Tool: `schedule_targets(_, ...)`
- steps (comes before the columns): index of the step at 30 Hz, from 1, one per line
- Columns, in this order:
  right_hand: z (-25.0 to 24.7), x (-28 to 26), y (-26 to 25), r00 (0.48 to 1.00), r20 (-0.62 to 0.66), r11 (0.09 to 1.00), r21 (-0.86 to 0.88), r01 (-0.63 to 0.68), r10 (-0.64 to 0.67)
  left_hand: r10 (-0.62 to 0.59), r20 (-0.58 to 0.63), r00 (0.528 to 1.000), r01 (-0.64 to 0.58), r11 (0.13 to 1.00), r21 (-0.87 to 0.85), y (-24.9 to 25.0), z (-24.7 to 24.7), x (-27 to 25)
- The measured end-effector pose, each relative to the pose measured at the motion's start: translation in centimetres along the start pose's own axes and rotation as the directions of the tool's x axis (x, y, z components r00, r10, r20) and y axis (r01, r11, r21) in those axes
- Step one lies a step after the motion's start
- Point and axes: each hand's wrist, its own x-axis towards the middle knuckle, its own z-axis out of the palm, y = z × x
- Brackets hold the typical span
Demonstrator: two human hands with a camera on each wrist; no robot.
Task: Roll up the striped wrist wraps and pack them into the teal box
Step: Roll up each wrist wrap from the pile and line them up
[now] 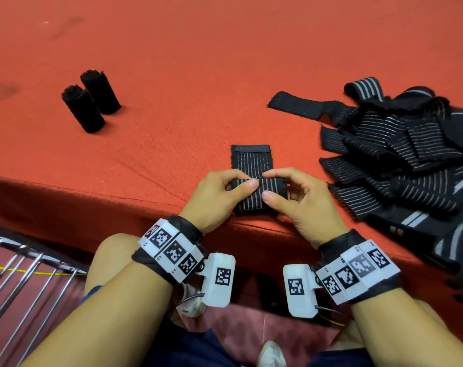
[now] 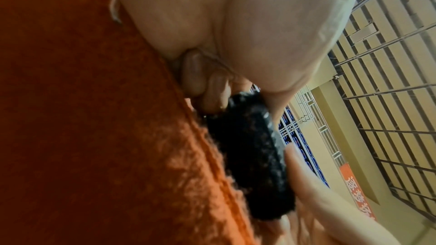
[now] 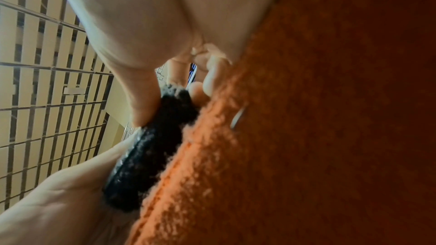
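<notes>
A black wrist wrap with pale stripes (image 1: 251, 160) lies flat on the red cloth near the table's front edge, its near end rolled up. My left hand (image 1: 225, 192) grips the roll's left end, thumb on top. My right hand (image 1: 288, 194) pinches the right end the same way. The left wrist view shows the fuzzy black roll (image 2: 250, 156) on the cloth between thumb and curled fingers. In the right wrist view the roll (image 3: 151, 148) sits under my thumb. Two finished black rolls (image 1: 91, 100) lie at the left. No teal box is in view.
A heap of unrolled striped wraps (image 1: 400, 154) covers the right side of the red cloth (image 1: 172, 62). A metal wire rack (image 1: 26, 274) stands below the table edge at the left. My knees are under the front edge.
</notes>
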Motion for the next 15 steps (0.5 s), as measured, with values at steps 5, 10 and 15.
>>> schedule_targets(5, 0.53, 0.28, 0.01, 0.996, -0.086, 0.999, 0.039, 0.002, 0.001, 0.023, 0.020, 1.000, -0.023, 1.000, 0.000, -0.07, 0.04, -0.11)
schedule_targets(10, 0.54, 0.61, -0.04, 0.993, -0.114, 0.992, -0.123, -0.036, 0.022, 0.053, 0.052, 0.997, -0.055, 0.997, 0.048, -0.25, -0.21, -0.06)
schedule_targets(15, 0.50, 0.30, -0.25, 0.998, -0.038, 0.997, -0.061, -0.046, 0.044, 0.003, 0.011, 1.000, -0.003, 0.999, 0.049, -0.32, -0.11, 0.15)
